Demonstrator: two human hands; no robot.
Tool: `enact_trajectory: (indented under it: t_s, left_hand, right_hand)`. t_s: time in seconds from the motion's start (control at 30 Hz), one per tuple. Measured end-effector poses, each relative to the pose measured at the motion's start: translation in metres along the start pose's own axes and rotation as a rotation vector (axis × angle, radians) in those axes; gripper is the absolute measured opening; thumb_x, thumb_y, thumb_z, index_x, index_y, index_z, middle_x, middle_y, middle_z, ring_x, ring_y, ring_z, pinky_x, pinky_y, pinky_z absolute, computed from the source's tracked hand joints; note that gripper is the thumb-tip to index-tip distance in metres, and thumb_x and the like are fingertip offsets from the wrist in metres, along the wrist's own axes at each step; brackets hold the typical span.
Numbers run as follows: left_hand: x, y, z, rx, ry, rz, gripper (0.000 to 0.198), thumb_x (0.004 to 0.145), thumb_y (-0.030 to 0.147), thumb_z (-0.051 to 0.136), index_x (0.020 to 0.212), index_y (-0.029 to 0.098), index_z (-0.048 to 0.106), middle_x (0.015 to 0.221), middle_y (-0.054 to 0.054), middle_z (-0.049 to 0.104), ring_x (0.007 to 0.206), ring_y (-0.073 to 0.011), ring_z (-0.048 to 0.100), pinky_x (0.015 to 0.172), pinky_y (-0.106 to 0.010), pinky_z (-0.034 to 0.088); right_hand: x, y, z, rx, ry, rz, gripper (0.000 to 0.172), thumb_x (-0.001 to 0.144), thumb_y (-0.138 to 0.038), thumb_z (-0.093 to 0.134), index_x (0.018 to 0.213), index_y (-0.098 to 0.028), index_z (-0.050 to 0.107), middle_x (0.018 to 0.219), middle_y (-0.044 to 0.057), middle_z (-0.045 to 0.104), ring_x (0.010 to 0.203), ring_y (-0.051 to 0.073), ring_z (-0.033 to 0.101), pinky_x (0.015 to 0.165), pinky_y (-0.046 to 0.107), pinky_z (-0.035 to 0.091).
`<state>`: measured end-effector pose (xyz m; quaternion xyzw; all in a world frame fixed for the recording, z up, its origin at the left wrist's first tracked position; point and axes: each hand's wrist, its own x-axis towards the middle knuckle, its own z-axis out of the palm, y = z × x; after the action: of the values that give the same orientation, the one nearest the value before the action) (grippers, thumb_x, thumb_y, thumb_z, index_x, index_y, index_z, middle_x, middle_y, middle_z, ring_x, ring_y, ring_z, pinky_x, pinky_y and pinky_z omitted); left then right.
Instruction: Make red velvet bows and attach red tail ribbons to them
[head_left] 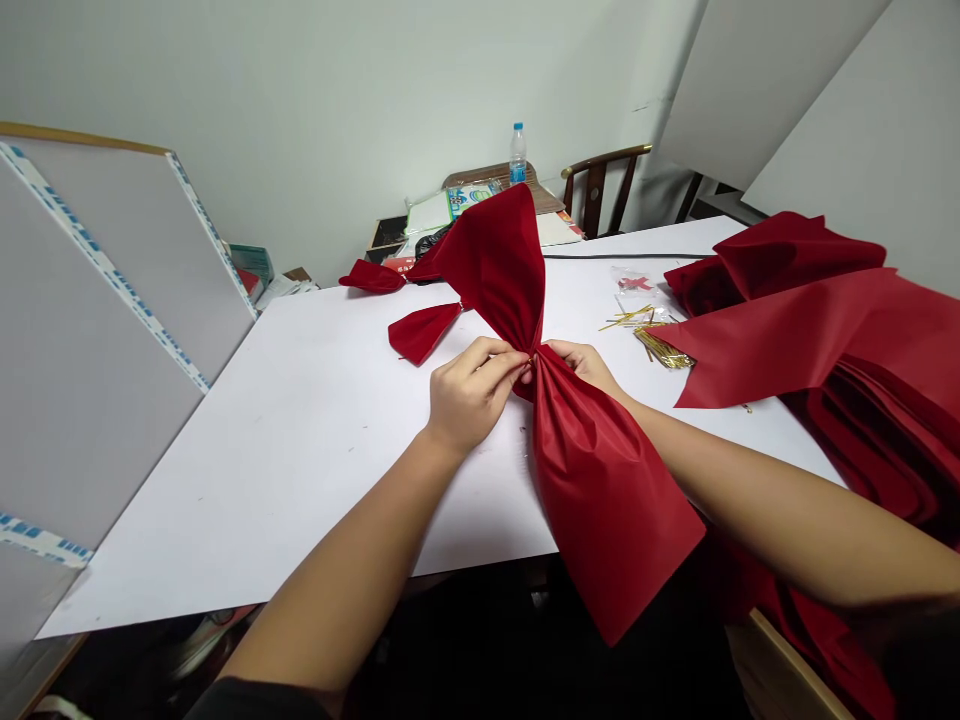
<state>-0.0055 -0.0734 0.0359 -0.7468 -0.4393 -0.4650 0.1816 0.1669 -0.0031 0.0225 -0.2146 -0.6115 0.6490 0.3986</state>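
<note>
A large red fabric bow [592,470] lies across the white board [300,440], gathered at its waist, one wing rising toward the back and the other hanging over the near edge. My left hand [469,390] pinches the gathered waist, where a thin gold twist tie [531,360] shows. My right hand [581,365] grips the same waist from the other side, fingers closed on the cloth. A small finished red bow [424,330] lies just behind my left hand.
A stack of red fabric sheets [825,330] covers the right side. Loose gold twist ties [652,340] and a small clear bag [634,285] lie beside it. White panels [97,330] lean at the left. A water bottle [517,155], papers and a wooden chair [600,185] stand behind.
</note>
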Motion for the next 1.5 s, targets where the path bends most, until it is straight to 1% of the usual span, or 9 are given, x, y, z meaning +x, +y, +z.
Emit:
enact_trajectory:
  t_s: [0.4, 0.6, 0.73, 0.93, 1.03, 1.1, 1.23, 1.37, 1.5]
  left_hand:
    - [0.001, -0.003, -0.001, 0.081, -0.065, 0.061, 0.011, 0.098, 0.021, 0.063, 0.092, 0.017, 0.072, 0.089, -0.003, 0.076, 0.077, -0.0139, 0.070, 0.068, -0.025, 0.051]
    - [-0.003, 0.000, 0.006, 0.065, -0.095, -0.086, 0.010, 0.094, 0.019, 0.059, 0.088, 0.018, 0.066, 0.086, -0.003, 0.071, 0.069, -0.0124, 0.064, 0.063, -0.025, 0.047]
    - [0.000, 0.013, 0.013, -0.180, -0.081, -0.413, 0.006, 0.087, 0.019, 0.062, 0.081, 0.017, 0.063, 0.082, -0.003, 0.068, 0.069, -0.0125, 0.061, 0.066, -0.025, 0.048]
    - [0.010, 0.026, 0.018, -0.797, -0.067, -1.176, 0.012, 0.084, 0.023, 0.068, 0.077, 0.015, 0.063, 0.067, -0.001, 0.059, 0.057, -0.0099, 0.052, 0.051, -0.023, 0.039]
    - [0.014, 0.018, 0.013, -1.022, -0.175, -1.467, 0.015, 0.081, 0.022, 0.072, 0.076, 0.016, 0.058, 0.063, 0.002, 0.052, 0.049, -0.0075, 0.043, 0.041, -0.021, 0.024]
    - [0.014, 0.010, 0.009, -1.110, -0.291, -1.541, 0.015, 0.080, 0.019, 0.072, 0.077, 0.016, 0.058, 0.064, 0.001, 0.053, 0.050, -0.0078, 0.045, 0.042, -0.020, 0.025]
    - [0.009, 0.001, 0.008, -0.977, -0.315, -1.283, 0.015, 0.085, 0.025, 0.073, 0.082, 0.012, 0.067, 0.074, -0.004, 0.062, 0.063, -0.0103, 0.054, 0.057, -0.023, 0.042]
    - [0.000, -0.002, 0.012, -0.478, -0.120, -0.727, 0.013, 0.092, 0.024, 0.065, 0.099, 0.015, 0.072, 0.099, -0.008, 0.070, 0.078, -0.0147, 0.061, 0.074, -0.030, 0.050]
    - [-0.005, -0.004, 0.010, -0.123, -0.090, -0.210, 0.017, 0.097, 0.019, 0.062, 0.109, 0.018, 0.074, 0.104, -0.008, 0.073, 0.092, -0.0182, 0.067, 0.083, -0.034, 0.048]
  right_hand:
    - [0.000, -0.003, -0.001, -0.049, -0.030, 0.026, 0.040, 0.060, -0.047, 0.094, 0.075, -0.016, 0.072, 0.076, 0.002, 0.071, 0.073, 0.017, 0.065, 0.073, 0.028, 0.056]
    - [0.001, -0.004, -0.001, -0.108, -0.050, -0.052, 0.037, 0.069, -0.048, 0.089, 0.077, -0.016, 0.073, 0.077, 0.002, 0.070, 0.074, 0.015, 0.062, 0.073, 0.026, 0.053]
    - [0.002, 0.002, -0.002, -0.155, -0.004, -0.132, 0.032, 0.073, -0.045, 0.086, 0.083, -0.016, 0.075, 0.082, 0.003, 0.073, 0.079, 0.017, 0.066, 0.077, 0.027, 0.053]
    - [0.003, 0.012, -0.006, -0.490, 0.133, -0.325, 0.022, 0.089, -0.034, 0.069, 0.098, -0.018, 0.080, 0.092, 0.007, 0.077, 0.084, 0.021, 0.067, 0.078, 0.033, 0.052]
    - [0.003, 0.013, -0.009, -0.638, 0.091, -0.441, 0.019, 0.093, -0.027, 0.062, 0.096, -0.020, 0.080, 0.088, 0.006, 0.076, 0.084, 0.021, 0.064, 0.079, 0.035, 0.051]
    - [0.003, 0.012, -0.010, -0.637, 0.040, -0.456, 0.019, 0.093, -0.028, 0.062, 0.093, -0.020, 0.079, 0.087, 0.006, 0.076, 0.084, 0.021, 0.064, 0.080, 0.035, 0.051]
    - [0.005, 0.010, -0.008, -0.357, 0.052, -0.227, 0.024, 0.087, -0.041, 0.073, 0.089, -0.017, 0.073, 0.084, 0.005, 0.072, 0.076, 0.017, 0.063, 0.071, 0.029, 0.050]
    - [0.003, 0.006, -0.005, -0.073, 0.110, 0.022, 0.048, 0.069, -0.057, 0.089, 0.088, -0.016, 0.073, 0.084, 0.005, 0.073, 0.077, 0.017, 0.066, 0.072, 0.028, 0.054]
    - [0.001, 0.005, -0.004, 0.093, 0.093, 0.127, 0.058, 0.061, -0.065, 0.092, 0.090, -0.018, 0.075, 0.088, 0.005, 0.075, 0.078, 0.018, 0.068, 0.074, 0.029, 0.057]
